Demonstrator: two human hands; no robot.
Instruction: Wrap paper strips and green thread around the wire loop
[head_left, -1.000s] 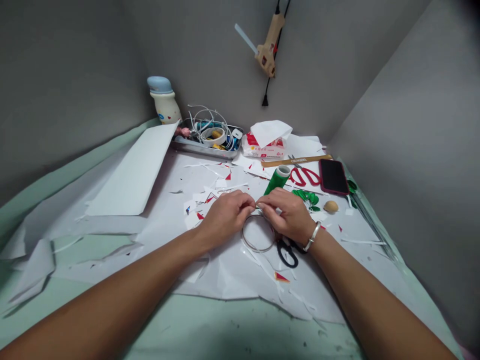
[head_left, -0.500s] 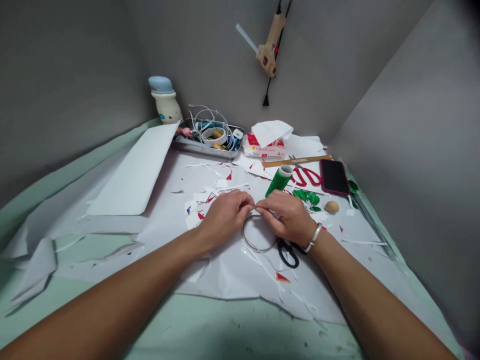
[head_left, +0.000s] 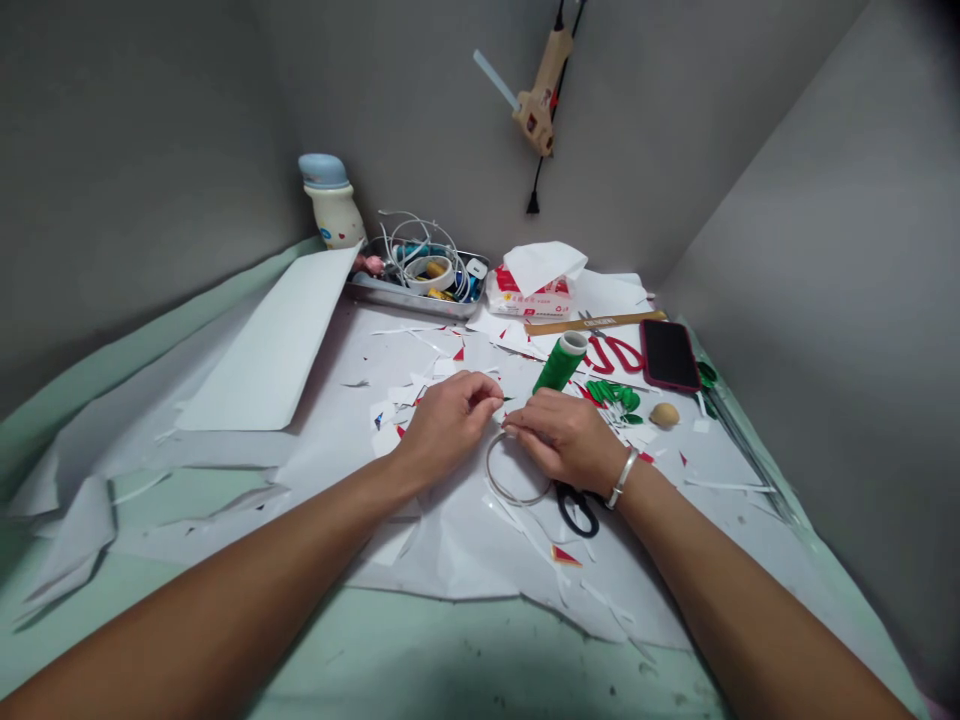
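Observation:
My left hand point(head_left: 454, 415) is closed in a pinch, its fingertips pressed together. A tiny dark green bit shows just beside them, but what they hold is too small to name. My right hand point(head_left: 564, 430), with a silver bangle point(head_left: 624, 478) at the wrist, has its thumb and fingers drawn together above a thin metal wire ring point(head_left: 491, 474). Whatever is between those fingers is hidden. Black-handled scissors point(head_left: 577, 512) lie partly under the right hand. Behind it stands a tilted green thread spool point(head_left: 560, 362), near several green leaf-like pieces point(head_left: 613, 395).
Paper scraps litter the white paper sheet point(head_left: 322, 520). Farther back are a metal tray point(head_left: 420, 297) of supplies, a tissue pack point(head_left: 529, 295), red-handled scissors point(head_left: 622, 355) and a phone point(head_left: 670, 353). A glue gun point(head_left: 541, 100) hangs on the wall; a white board point(head_left: 270, 345) leans at left.
The fingertips of both hands, touching before, are now slightly apart. My right hand has dropped a little toward the wire ring, and the left has risen slightly.

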